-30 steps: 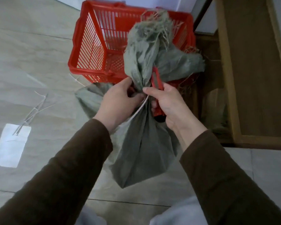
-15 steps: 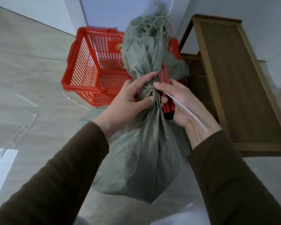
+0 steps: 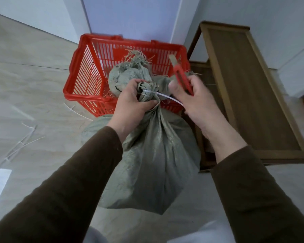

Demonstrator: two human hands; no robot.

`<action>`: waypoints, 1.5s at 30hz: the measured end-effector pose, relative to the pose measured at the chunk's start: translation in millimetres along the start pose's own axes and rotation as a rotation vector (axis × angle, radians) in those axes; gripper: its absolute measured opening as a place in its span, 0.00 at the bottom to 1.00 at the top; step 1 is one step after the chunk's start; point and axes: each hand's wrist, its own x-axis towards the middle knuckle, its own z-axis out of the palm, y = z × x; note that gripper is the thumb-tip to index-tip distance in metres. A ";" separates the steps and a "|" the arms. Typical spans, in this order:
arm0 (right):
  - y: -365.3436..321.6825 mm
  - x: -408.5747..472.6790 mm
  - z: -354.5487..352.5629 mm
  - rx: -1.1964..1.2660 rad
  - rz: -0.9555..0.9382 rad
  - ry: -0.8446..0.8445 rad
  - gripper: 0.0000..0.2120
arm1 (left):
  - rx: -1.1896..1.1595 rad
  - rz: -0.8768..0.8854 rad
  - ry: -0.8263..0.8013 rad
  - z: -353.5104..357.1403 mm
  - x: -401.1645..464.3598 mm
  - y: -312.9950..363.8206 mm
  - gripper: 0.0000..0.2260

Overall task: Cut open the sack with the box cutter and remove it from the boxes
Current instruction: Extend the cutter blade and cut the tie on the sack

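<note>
tiled floor [image 3: 33,95], red basket [image 3: 88,71] behind. left hand [image 3: 133,104] grips the tied neck of the grey sack [image 3: 153,163], held up. right hand [image 3: 195,100] holds the box cutter [image 3: 182,78], blade out. zip tie [image 3: 165,96] uncut; sack unopened, boxes unseen.

Matt woven sack [image 3: 153,160], glossy plastic basket [image 3: 88,95]

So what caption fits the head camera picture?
Left hand grips the tied sack neck; right hand holds the red box cutter.
</note>
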 end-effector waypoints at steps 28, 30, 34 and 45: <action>1.6 -12.6 5.7 0.005 0.051 -0.254 0.09 | -0.187 0.074 0.149 21.2 5.8 0.9 0.12; 1.7 -11.8 5.6 0.012 0.055 -0.268 0.09 | -0.202 0.066 0.156 21.3 6.0 0.6 0.12; 2.7 -11.3 5.3 0.010 0.062 -0.283 0.08 | -0.214 0.053 0.164 21.5 6.2 0.3 0.12; 4.0 -10.1 0.0 0.117 0.127 -0.352 0.09 | -0.223 0.131 0.161 27.3 6.9 2.5 0.14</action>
